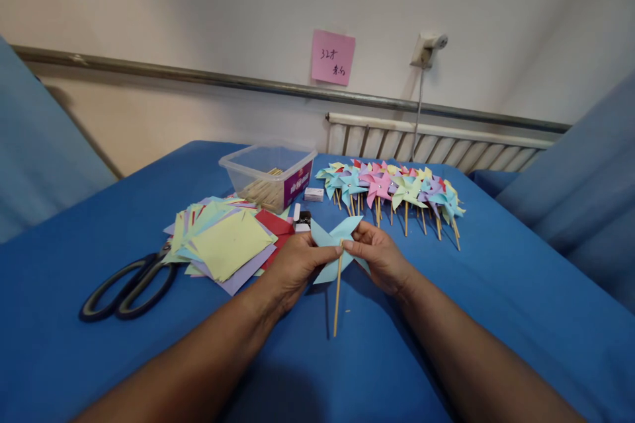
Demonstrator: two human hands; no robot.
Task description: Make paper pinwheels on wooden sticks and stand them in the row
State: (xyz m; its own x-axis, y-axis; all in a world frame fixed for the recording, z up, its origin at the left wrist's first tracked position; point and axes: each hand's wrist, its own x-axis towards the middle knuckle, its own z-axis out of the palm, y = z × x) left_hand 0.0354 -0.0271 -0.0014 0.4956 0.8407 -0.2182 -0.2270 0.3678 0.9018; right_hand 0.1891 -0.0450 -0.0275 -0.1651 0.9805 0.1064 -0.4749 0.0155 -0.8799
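A light blue paper pinwheel (350, 228) is held between my two hands above the blue cloth, its back towards me. Its thin wooden stick (338, 297) points down from the centre. My left hand (302, 254) is closed on the pinwheel's left side, thumb at the stick's top. From the right, my right hand (380, 254) pinches it too, with its thumb by the centre. The fingers behind the paper are partly hidden. Just beyond my left hand stands an open small box (301, 219) with dark contents.
A stack of coloured paper squares (231, 244) lies left, over the scissors (131, 287). Behind it, a clear plastic tub (248, 168) contains sticks. A small white box (313, 194) sits beside it. Finished pinwheels (380, 185) lie in rows at back right, before a radiator (446, 142).
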